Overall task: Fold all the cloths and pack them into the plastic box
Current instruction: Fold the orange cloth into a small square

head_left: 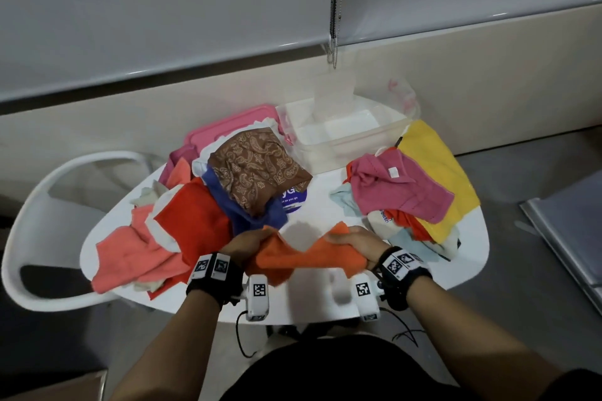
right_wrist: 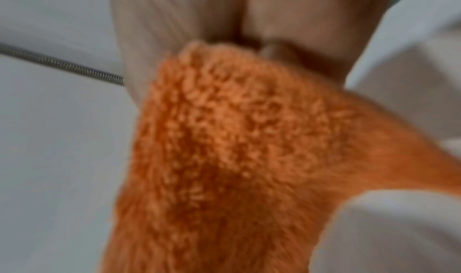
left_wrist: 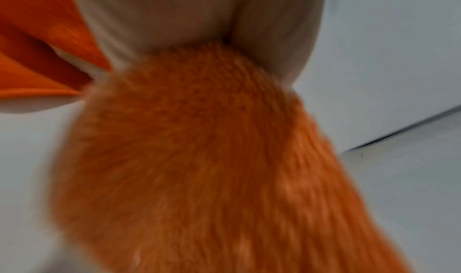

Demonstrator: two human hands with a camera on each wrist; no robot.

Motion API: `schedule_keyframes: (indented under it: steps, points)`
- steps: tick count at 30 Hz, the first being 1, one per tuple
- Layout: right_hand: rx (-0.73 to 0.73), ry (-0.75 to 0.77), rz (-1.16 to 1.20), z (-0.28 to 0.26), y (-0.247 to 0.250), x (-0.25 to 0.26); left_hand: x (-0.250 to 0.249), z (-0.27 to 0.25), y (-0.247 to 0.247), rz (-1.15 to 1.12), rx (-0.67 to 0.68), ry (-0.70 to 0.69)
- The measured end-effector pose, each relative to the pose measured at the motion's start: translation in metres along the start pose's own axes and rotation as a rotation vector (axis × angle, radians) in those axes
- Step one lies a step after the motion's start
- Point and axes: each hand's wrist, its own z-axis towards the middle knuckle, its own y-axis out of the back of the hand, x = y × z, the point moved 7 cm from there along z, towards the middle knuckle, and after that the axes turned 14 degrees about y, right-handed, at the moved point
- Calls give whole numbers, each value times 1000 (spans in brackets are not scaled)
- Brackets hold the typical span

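An orange terry cloth (head_left: 303,257) hangs between both hands above the near edge of the white table (head_left: 469,257). My left hand (head_left: 247,242) grips its left corner and my right hand (head_left: 355,242) grips its right corner; the middle sags. Both wrist views are blurred and filled with the orange cloth (left_wrist: 199,159) (right_wrist: 224,149) bunched under curled fingers (left_wrist: 174,20) (right_wrist: 286,20). The clear plastic box (head_left: 345,137) stands open at the back of the table. Its pink lid (head_left: 228,122) lies to its left, partly under cloths.
A heap at left holds a brown paisley cloth (head_left: 257,169), a blue cloth (head_left: 247,215), a red cloth (head_left: 195,218) and a salmon cloth (head_left: 133,254). At right lie a pink cloth (head_left: 397,185) and a yellow cloth (head_left: 443,179). A white chair (head_left: 49,205) stands left.
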Motion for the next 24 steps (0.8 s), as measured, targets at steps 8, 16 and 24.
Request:
schedule_keyframes:
  steps: [8,16,24]
  points:
    - [-405,87,-579,-11,28,12,16,33,12,-104,111,-70]
    - [-248,125,-1090,-17,3,-39,53,12,-33,506,129,-485]
    - [64,131,-1502,-34,-39,-89,89,0,-61,1130,150,-736]
